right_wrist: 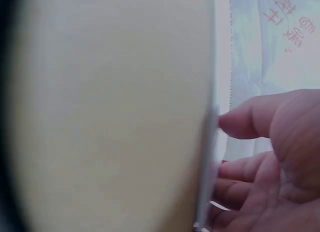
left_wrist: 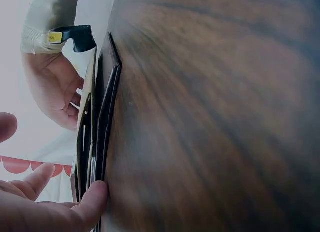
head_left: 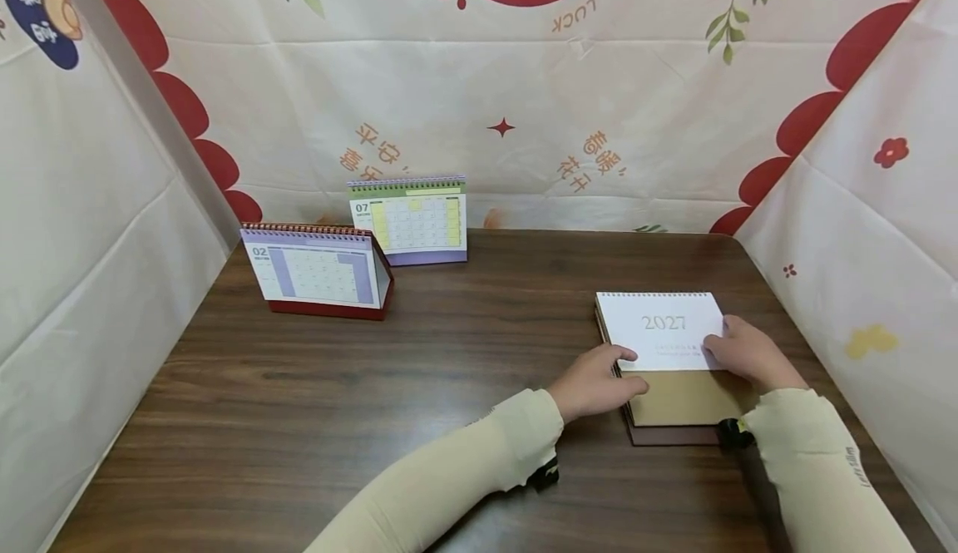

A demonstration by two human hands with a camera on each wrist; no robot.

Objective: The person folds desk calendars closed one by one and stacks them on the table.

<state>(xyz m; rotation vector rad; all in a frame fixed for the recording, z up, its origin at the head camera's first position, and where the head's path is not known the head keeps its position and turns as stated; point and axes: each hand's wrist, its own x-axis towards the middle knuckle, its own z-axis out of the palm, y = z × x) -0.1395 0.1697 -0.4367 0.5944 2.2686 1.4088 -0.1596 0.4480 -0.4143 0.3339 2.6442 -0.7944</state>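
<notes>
A desk calendar lies at the right of the table, with a white "2027" cover page, a gold lower part and a dark brown base. My left hand is at its left side, thumb and index finger stretched over the cover. In the left wrist view, a fingertip touches the edge of the dark boards, which stand slightly apart. At the right edge my right hand grips the calendar, its thumb on the white page. The right wrist view shows the other fingers curled at that edge, partly hidden.
Two spiral desk calendars stand at the back left: a red-based one showing "02" and a green-and-purple one showing "07" behind it. A printed white cloth encloses the dark wooden table at the back and sides.
</notes>
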